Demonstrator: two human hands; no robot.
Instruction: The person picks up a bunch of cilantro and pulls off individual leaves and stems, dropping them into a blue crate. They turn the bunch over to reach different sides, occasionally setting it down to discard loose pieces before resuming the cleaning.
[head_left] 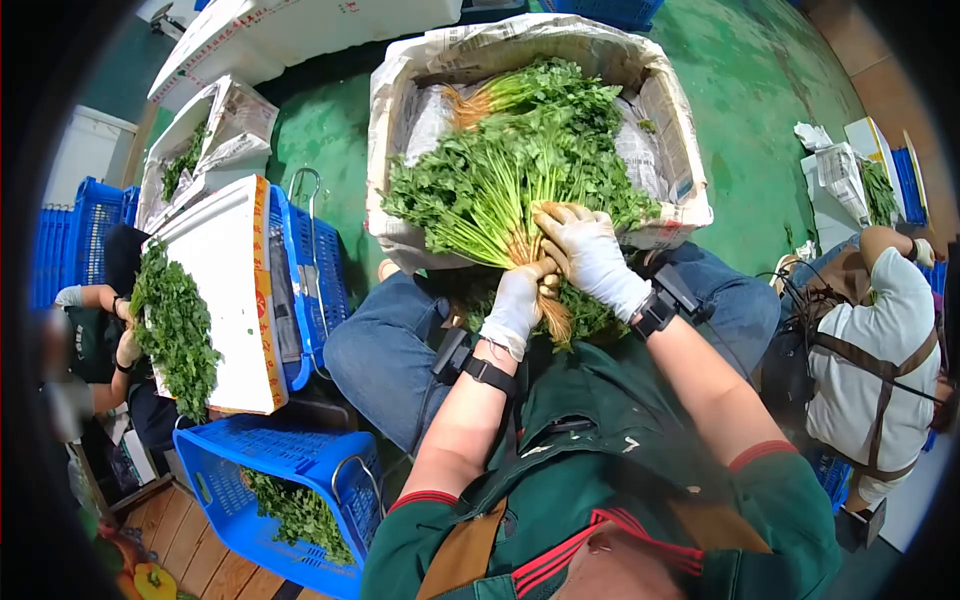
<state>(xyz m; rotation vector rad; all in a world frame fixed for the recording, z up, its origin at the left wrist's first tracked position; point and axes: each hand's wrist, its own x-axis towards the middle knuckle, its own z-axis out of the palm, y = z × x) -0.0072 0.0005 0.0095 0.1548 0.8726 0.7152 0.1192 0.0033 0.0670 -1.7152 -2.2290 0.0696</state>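
My gloved left hand [515, 305] is wrapped round the root end of a bunch of leafy greens [487, 215], which has thin pale green stems and tan roots. My gloved right hand [597, 255] is closed on the same bunch, its fingers bent over the stem bases just to the right. Roots [556, 322] hang below my hands. The leafy tops spread away from me over a newspaper-lined foam box [690, 195]. Inside the box lies another bunch [475, 103] with its roots to the left. More greens show under my hands, above my lap.
To the left, a white foam board [215, 300] bears greens, beside a blue crate [318, 275]. Another blue crate [230, 510] with greens stands lower left. A person [100, 330] sits at left; another person [870, 350] is at right. A lined box [205, 140] stands upper left.
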